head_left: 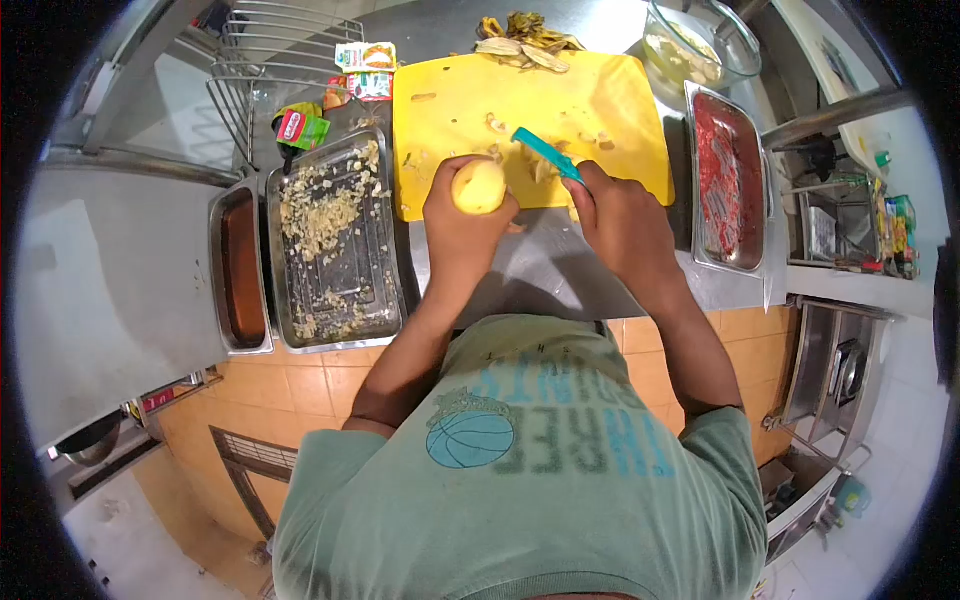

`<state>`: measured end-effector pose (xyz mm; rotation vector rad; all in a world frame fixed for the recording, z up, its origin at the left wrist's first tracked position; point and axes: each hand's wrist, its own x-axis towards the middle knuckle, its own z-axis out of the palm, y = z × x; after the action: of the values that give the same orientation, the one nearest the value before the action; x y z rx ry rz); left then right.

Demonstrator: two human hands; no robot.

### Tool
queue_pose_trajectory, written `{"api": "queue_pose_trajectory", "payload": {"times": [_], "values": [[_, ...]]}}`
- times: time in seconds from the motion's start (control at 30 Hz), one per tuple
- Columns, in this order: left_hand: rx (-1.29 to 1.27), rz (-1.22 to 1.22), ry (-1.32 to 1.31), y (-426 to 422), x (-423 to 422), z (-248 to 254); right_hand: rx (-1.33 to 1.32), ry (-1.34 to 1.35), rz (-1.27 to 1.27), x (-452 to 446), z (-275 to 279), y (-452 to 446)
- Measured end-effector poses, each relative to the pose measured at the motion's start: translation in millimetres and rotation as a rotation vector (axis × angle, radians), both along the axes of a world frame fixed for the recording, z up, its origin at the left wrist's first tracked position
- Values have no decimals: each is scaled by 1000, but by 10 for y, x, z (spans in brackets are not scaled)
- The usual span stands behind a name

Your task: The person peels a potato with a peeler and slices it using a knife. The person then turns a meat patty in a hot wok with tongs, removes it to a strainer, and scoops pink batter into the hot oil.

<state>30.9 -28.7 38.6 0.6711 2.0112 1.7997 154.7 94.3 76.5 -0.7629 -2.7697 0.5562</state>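
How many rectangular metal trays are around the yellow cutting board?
3: a narrow metal tray with brown contents at far left, a wider metal tray with pale chopped pieces beside it, and a deep metal tray with red residue at right.

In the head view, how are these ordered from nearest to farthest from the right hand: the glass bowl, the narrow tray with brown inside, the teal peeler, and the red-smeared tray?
1. Teal peeler: held in the right hand.
2. Red-smeared tray: to its right.
3. Glass bowl: farther ahead, at the right.
4. Narrow tray: at the far left.
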Motion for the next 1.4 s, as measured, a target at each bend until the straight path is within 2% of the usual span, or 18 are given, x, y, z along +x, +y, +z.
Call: {"api": "queue_pose_trajectory", "payload": {"times": [0.1,0.23,0.5,0.53,0.63,0.73,0.87,0.97,1.17,1.4], "values": [[-188,-21,229,7,-99,-56,-10,80,98,26,182,-176],[-318,-53,389,12,-173,-138,-51,-17,126,-24,206,-395],[-240,48,507,-80,-134,15,-16,-150,-28,-126,-226,-33],[-241,58,519,-82,-145,39,-20,-59,-27,-90,-189,-43],[-198,24,447,-60,-195,11,-91,75,0,-50,11,-134],[242,-130,-445,4,-187,-88,-177,146,-34,-25,16,-124],[642,-219,-1072,-13,-256,-195,-223,151,1,-20,-12,-212],[681,-290,-1111,1,-245,-197,-233,144,26,-65,-4,-308],[571,48,-914,109,-112,-170,-209,84,46,-174,47,-433],[685,9,-950,61,-107,-98,-180,58,45,-234,53,-474]]}}
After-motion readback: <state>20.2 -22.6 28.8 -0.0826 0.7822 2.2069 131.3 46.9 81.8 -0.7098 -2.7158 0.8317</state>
